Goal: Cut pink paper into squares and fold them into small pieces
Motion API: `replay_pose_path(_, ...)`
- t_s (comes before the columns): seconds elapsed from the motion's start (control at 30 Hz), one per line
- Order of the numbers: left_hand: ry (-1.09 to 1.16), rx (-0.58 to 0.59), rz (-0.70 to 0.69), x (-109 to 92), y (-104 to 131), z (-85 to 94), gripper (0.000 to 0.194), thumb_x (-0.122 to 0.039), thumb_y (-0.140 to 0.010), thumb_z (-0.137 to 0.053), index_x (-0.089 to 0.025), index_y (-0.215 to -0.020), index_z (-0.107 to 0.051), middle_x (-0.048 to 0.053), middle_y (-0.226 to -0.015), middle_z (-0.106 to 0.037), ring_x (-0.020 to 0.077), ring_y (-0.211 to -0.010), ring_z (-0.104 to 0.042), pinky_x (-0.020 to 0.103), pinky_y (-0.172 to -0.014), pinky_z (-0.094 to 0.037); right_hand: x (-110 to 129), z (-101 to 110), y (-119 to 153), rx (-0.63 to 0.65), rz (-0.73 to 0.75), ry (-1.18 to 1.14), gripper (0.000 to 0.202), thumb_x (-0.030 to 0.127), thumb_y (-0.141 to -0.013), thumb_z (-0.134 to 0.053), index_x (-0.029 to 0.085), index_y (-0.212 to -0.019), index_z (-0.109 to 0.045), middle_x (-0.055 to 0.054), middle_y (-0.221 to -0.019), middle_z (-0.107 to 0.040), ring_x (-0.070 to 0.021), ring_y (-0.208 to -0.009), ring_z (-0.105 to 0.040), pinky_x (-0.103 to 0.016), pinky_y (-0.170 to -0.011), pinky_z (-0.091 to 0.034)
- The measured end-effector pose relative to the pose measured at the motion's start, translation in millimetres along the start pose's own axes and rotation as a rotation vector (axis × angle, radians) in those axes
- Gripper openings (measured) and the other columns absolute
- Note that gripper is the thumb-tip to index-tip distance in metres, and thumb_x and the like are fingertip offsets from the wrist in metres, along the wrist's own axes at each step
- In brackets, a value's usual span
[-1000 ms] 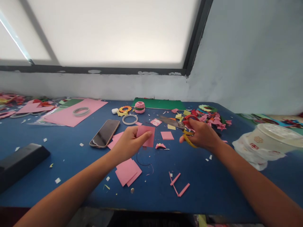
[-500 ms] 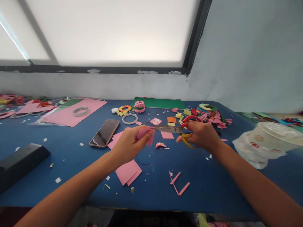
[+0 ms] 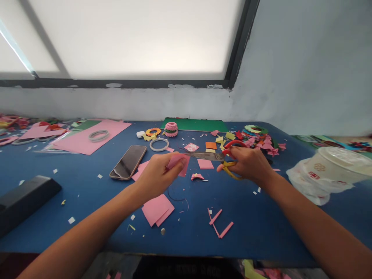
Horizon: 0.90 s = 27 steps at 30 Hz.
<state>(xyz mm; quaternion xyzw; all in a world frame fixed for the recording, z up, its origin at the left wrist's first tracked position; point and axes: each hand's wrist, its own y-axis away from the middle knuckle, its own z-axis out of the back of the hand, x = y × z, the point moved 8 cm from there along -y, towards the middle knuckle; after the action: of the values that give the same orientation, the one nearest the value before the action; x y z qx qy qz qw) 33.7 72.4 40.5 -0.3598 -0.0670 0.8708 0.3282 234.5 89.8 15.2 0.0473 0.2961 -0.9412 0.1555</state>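
Observation:
Between thumb and fingers, my left hand pinches a small piece of pink paper above the blue table. My right hand grips scissors with one red and one yellow handle loop. The blades point left, and their tips meet the upper edge of the pink paper; my fingers partly hide it. Below my left hand lie pink paper squares. Thin pink strips rest on the table nearer to me, and a small folded pink piece lies under the blades.
A phone and a roll of tape lie left of centre. Larger pink sheets carry another tape roll. Folded paper pieces are heaped at the back right. A bagged white cup stands far right, a black object far left.
The scissor blades look more closed on the pink paper's edge. Both hands stay nearly in place, and the view has shifted slightly.

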Motion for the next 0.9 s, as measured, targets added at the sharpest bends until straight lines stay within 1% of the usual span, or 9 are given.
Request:
replay_pose_path(0.27, -0.005, 0.007, 0.031, 2, 0, -1.0, 0.032, -0.032, -0.087, -0.038, -0.016, -0.065, -0.055, -0.001, -0.056, -0.049, 0.0091, -0.052, -0.040, 0.024, -0.049, -0.030, -5, -6, 1, 0.012, -0.008, 0.062, 0.055, 0.066, -0.076, -0.038, 0.016, -0.068, -0.058, -0.010, -0.059, -0.060, -0.0230, -0.061, -0.059, -0.026, -0.049, -0.025)
replay_pose_path(0.47, 0.043, -0.024, 0.091, 8, 0, 0.1, 0.032, -0.034, -0.086, -0.040, -0.016, -0.062, -0.052, -0.002, -0.051, -0.046, 0.0083, -0.048, -0.039, 0.023, -0.045, -0.028, -1, 1, 2, -0.049, 0.004, -0.005, 0.056, 0.067, -0.076, -0.038, 0.015, -0.073, -0.058, -0.010, -0.062, -0.060, -0.0234, -0.062, -0.059, -0.026, -0.049, -0.027)
replay_pose_path(0.6, 0.045, -0.021, 0.079, 8, -1, -0.5, 0.034, -0.034, -0.087, -0.040, -0.016, -0.060, -0.052, -0.002, -0.051, -0.045, 0.0081, -0.048, -0.039, 0.023, -0.045, -0.029, 1, 5, 3, -0.095, 0.020, -0.034, 0.056, 0.068, -0.075, -0.040, 0.015, -0.072, -0.058, -0.010, -0.064, -0.060, -0.0226, -0.063, -0.060, -0.026, -0.049, -0.027)
replay_pose_path(0.77, 0.033, -0.011, 0.029, 3, 0, -1.0, 0.033, -0.033, -0.088, -0.039, -0.016, -0.064, -0.055, -0.002, -0.054, -0.048, 0.0079, -0.049, -0.039, 0.022, -0.045, -0.029, 4, 11, 3, -0.191, 0.075, -0.026, 0.057, 0.069, -0.074, -0.039, 0.015, -0.069, -0.057, -0.007, -0.060, -0.061, -0.0205, -0.057, -0.059, -0.025, -0.046, -0.024)
replay_pose_path(0.9, 0.021, -0.003, -0.009, -1, 0, -1.6, 0.032, -0.031, -0.089, -0.039, -0.016, -0.065, -0.054, -0.003, -0.054, -0.047, 0.0073, -0.048, -0.038, 0.022, -0.046, -0.030, 7, 12, 4, -0.220, 0.115, -0.010, 0.057, 0.068, -0.076, -0.039, 0.015, -0.065, -0.055, -0.007, -0.059, -0.061, -0.0197, -0.055, -0.059, -0.025, -0.046, -0.024)
